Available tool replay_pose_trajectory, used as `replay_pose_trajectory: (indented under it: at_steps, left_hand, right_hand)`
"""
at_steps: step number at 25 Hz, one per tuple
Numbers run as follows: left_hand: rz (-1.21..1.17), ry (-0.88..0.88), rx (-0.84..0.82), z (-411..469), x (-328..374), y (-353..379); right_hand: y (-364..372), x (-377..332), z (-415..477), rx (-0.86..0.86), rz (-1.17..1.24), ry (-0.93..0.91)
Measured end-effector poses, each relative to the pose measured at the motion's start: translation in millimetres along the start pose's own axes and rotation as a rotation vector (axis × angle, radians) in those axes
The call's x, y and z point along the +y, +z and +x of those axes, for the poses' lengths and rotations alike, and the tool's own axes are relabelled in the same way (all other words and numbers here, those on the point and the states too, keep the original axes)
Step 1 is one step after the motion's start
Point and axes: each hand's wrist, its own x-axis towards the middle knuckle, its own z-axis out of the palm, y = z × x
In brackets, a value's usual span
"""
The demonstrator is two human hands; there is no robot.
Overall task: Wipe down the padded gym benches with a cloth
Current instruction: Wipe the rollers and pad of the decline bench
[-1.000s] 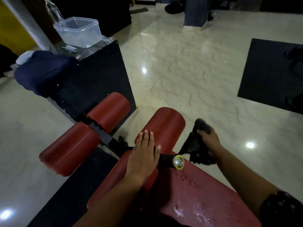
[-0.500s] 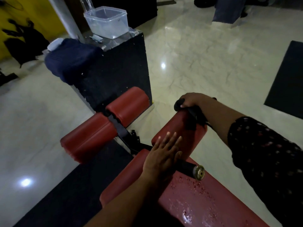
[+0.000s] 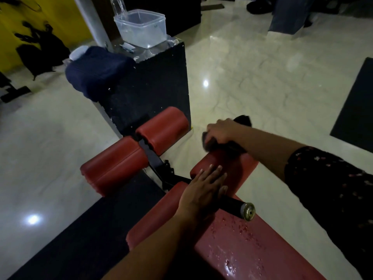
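My right hand (image 3: 221, 131) curls its fingers over the dark cloth (image 3: 228, 148), bunched and pressed onto the far end of the red roller pad (image 3: 238, 168) — its vinyl looks smooth and dull in the low light. My left hand (image 3: 203, 190) lies flat, fingers straight, on the pad's near part, beside the black handle (image 3: 236, 207). The long red pad (image 3: 252, 245) runs toward me — speckled with droplets or flecks, I can't tell which.
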Motion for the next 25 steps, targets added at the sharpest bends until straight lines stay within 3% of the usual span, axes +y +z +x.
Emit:
replay_pose_trajectory:
  at_steps: [2,8,13,18,21,25]
  left_hand:
    - [-0.024,-0.006,0.031,1,0,0]
    - [-0.031,-0.017,0.156,1,-3,7]
    - [-0.05,-0.042,0.168,-3,-1,10]
    - [-0.021,-0.073,0.14,-3,1,7]
    - [0.006,-0.069,0.131,-3,1,8]
    - [0.023,-0.052,0.135,-2,2,11]
  right_hand:
    - [4,38,-5,0.042,0.145,0.209]
    - [37,57,-23,0.186,0.307,0.302]
    - [93,79,-74,0.304,0.487,0.449]
    - [161,59,-108,0.326,0.738,0.705]
    - [189,34,-118,0.396,0.937,0.723]
    - [193,21,-134,0.321,0.719,0.721]
